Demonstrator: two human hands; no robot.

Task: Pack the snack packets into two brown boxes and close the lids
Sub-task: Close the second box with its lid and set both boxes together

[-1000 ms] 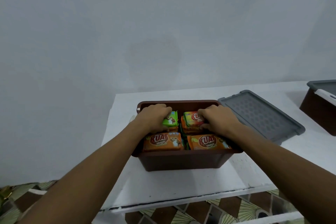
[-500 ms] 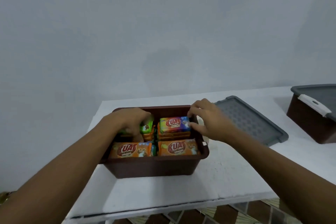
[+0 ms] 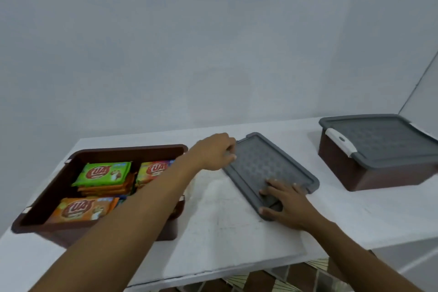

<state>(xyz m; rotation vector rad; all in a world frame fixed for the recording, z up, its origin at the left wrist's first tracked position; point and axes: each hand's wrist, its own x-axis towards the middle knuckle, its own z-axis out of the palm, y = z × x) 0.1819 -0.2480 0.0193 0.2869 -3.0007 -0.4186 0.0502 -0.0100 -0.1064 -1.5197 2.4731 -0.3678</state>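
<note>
An open brown box (image 3: 128, 149) stands at the left of the white table (image 3: 225, 239). It is filled with snack packets: a green one (image 3: 104, 173) on a stack, an orange one (image 3: 80, 208) in front, and another partly hidden behind my left forearm. A loose grey lid (image 3: 267, 163) lies flat on the table just right of this box. My left hand (image 3: 213, 152) curls around the lid's far left corner. My right hand (image 3: 284, 204) lies on the lid's near end, fingers spread on top and thumb at the edge. A second brown box (image 3: 379, 175) stands at the right with its own grey lid on.
The closed box has a white latch (image 3: 341, 141) on its left end. A plain pale wall rises behind the table. The table's front edge runs close below my arms, with patterned floor tiles (image 3: 260, 280) beneath.
Both hands have left the packets in the open box and moved right onto the loose grey lid. The view has swung right, so the closed box now shows fully.
</note>
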